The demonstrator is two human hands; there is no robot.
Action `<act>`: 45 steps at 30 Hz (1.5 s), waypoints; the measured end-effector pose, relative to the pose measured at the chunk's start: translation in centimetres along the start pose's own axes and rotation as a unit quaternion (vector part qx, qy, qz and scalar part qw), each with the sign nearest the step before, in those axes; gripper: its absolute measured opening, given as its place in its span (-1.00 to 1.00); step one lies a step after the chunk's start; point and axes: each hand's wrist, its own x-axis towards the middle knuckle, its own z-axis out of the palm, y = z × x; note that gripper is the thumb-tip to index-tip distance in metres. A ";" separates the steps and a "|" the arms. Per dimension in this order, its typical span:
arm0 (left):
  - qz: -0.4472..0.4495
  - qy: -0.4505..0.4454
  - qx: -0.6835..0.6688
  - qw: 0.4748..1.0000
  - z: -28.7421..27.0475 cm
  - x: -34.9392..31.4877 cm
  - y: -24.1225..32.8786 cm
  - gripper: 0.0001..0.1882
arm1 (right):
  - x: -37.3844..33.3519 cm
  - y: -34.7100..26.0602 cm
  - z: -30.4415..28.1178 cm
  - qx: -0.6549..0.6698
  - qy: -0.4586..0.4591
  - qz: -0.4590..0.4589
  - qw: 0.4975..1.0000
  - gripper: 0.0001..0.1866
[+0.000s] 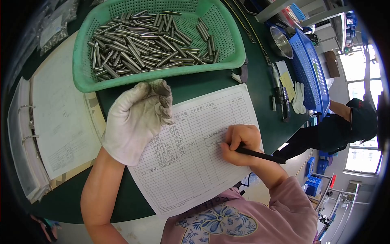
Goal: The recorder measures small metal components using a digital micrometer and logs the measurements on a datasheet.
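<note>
The landmark here is a printed record sheet [195, 162], a white form ruled into rows and columns, lying tilted on a dark green table [260, 81] directly in front of the person.

The right hand [239, 144] is bare and rests on the right part of the sheet, its fingers closed around a black pen [260, 155]. The pen's tip touches the paper near the middle of the sheet, and its barrel slants away past the sheet's right edge.

The left hand [136, 120] wears a soiled white work glove and sits over the sheet's upper left corner. Its fingers are curled into a loose fist with the fingertips bunched together; whether anything is pinched inside them cannot be told.

Beyond the sheet's top edge stands a green perforated plastic basket [162, 75] holding a heap of short metal rods [142, 44] lying in all directions. Left of the sheet lies an open ring binder [44, 130] with white pages. To the upper right of the sheet, at the table's far side, is a blue plastic basket [310, 73], with a round metal bowl [281, 42] just beside it and a white glove [299, 97] lying near its lower end. Another person in dark clothing [345, 126] stands past the table, well to the right of the sheet.
</note>
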 end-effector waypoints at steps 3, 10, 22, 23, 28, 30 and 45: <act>-0.005 -0.006 -0.002 1.000 -0.1 0.0 0.0 -0.75 | 0.0 0.0 0.0 0.002 0.000 -0.005 1.000 -0.70; -0.003 0.003 0.004 1.000 0.0 0.0 -0.2 -0.75 | -0.1 0.0 -0.2 0.006 0.001 -0.008 1.000 -0.70; -0.002 -0.002 -0.001 1.000 -0.1 0.1 0.0 -0.75 | -0.2 0.2 -0.3 0.024 0.014 0.002 1.000 -0.70; -0.002 -0.002 -0.001 1.000 -0.1 0.1 0.0 -0.75 | -0.2 0.1 -0.3 0.024 0.014 0.002 1.000 -0.70; 0.000 -0.012 -0.009 1.000 -0.3 0.0 0.0 -0.74 | 0.0 -0.1 -0.2 -0.006 0.004 0.011 1.000 -0.70; 0.001 -0.014 -0.013 1.000 -0.3 0.0 -0.1 -0.74 | -0.1 0.0 -0.3 -0.007 0.001 0.008 1.000 -0.70; -0.001 -0.016 0.001 1.000 -0.4 0.0 0.0 -0.73 | -0.1 -0.1 -0.4 -0.010 0.000 0.018 1.000 -0.71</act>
